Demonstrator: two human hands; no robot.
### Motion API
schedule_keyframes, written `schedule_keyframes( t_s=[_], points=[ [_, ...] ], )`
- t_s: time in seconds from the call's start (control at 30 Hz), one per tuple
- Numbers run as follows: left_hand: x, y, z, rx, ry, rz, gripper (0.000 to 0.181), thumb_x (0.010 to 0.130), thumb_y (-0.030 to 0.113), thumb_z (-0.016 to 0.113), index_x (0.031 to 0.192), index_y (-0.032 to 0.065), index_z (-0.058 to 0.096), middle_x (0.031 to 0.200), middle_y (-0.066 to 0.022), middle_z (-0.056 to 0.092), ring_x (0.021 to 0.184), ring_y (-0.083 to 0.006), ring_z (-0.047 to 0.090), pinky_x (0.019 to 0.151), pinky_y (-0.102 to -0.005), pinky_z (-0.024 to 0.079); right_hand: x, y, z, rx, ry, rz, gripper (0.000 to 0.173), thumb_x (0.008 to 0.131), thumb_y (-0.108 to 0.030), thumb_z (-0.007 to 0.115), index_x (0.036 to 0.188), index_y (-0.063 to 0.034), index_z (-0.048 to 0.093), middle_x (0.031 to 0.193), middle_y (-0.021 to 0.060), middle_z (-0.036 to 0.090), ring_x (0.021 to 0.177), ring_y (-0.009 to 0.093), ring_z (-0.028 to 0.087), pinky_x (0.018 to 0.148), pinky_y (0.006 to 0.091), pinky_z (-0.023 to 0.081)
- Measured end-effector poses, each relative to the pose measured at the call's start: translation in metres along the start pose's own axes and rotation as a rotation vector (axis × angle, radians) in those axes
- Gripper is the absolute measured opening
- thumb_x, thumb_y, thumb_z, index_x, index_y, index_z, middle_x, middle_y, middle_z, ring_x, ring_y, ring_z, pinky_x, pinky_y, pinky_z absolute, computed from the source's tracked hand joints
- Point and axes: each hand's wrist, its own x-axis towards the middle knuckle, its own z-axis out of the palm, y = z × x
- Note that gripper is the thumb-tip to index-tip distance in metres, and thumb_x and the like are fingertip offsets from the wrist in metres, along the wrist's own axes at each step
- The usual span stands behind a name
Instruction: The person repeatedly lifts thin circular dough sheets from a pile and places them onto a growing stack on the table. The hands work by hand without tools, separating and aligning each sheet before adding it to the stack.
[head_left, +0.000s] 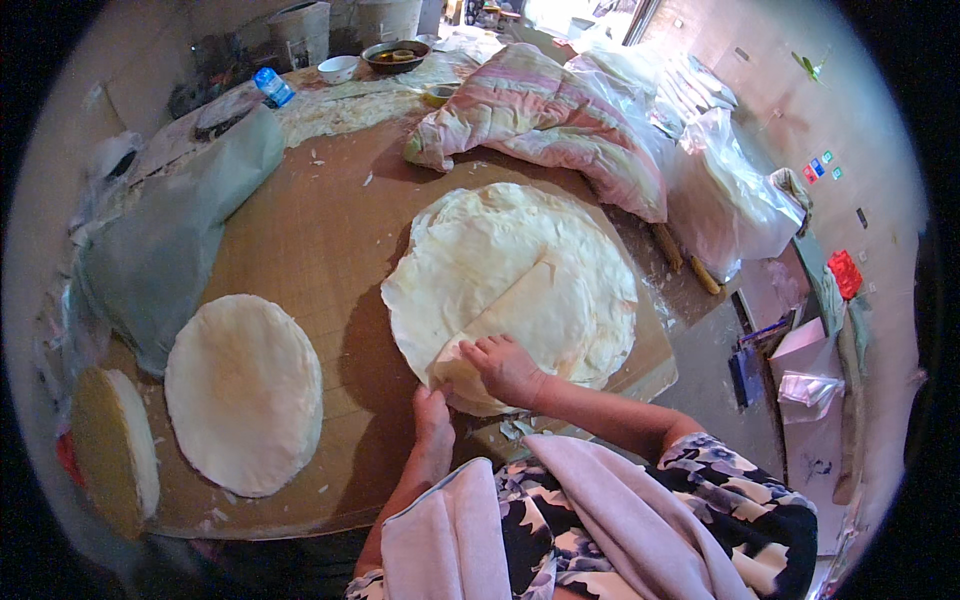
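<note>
A large stack of thin round flatbread sheets (480, 247) lies on the brown board in front of me. Its top sheet (517, 307) is partly folded over, with a straight fold edge running diagonally across the stack. My right hand (510, 369) rests on the folded part near the stack's near left edge, fingers spread a little. My left hand (433, 420) pinches the sheet's rim at that same edge, thumb and fingers together. To the left lies a separate round of pale flatbread (244, 394), touched by neither hand.
A quilted pink cloth (540, 112) lies behind the stack, beside a plastic bag (731, 195). Grey-green sheeting (157, 247) covers the left side. At the far edge stand a white bowl (337, 70) and a dark metal pan (395, 57). Another round stack (124, 450) is at far left.
</note>
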Motion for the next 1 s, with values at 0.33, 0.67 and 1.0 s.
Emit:
schedule_keyframes(
  t_s=[0.33, 0.67, 1.0],
  points=[
    [-0.002, -0.013, -0.017, -0.008, -0.084, 0.037, 0.039, 0.071, 0.002, 0.052, 0.109, 0.0000, 0.049, 0.105, -0.0098, 0.056, 0.096, -0.0218, 0.053, 0.082, -0.0331, 0.043, 0.146, 0.009, -0.036, -0.405, -0.003, -0.530, 0.013, 0.072, -0.020, 0.051, 0.081, -0.0132, 0.057, 0.079, 0.0032, 0.052, 0.087, 0.020, 0.049, 0.078, 0.0364, 0.036],
    [-0.013, 0.002, -0.013, -0.207, -0.232, -0.135, 0.030, 0.085, 0.017, 0.046, 0.113, 0.0059, 0.046, 0.107, -0.0081, 0.055, 0.096, -0.0230, 0.054, 0.081, -0.0384, 0.045, -0.023, -0.004, -0.020, 0.178, -0.085, -0.047, 0.036, 0.067, -0.024, 0.064, 0.095, -0.0066, 0.051, 0.091, 0.0112, 0.053, 0.088, 0.029, 0.050, 0.076, 0.0388, 0.041],
    [-0.031, 0.011, 0.000, -0.244, -0.249, -0.147, 0.028, 0.087, 0.022, 0.041, 0.109, 0.0061, 0.048, 0.105, -0.0091, 0.056, 0.095, -0.0232, 0.054, 0.081, -0.0399, 0.044, -0.037, 0.009, 0.009, 0.083, -0.026, -0.036, 0.023, 0.065, -0.019, 0.059, 0.084, -0.0088, 0.053, 0.078, 0.0052, 0.052, 0.077, 0.025, 0.053, 0.066, 0.0347, 0.044]
  ],
)
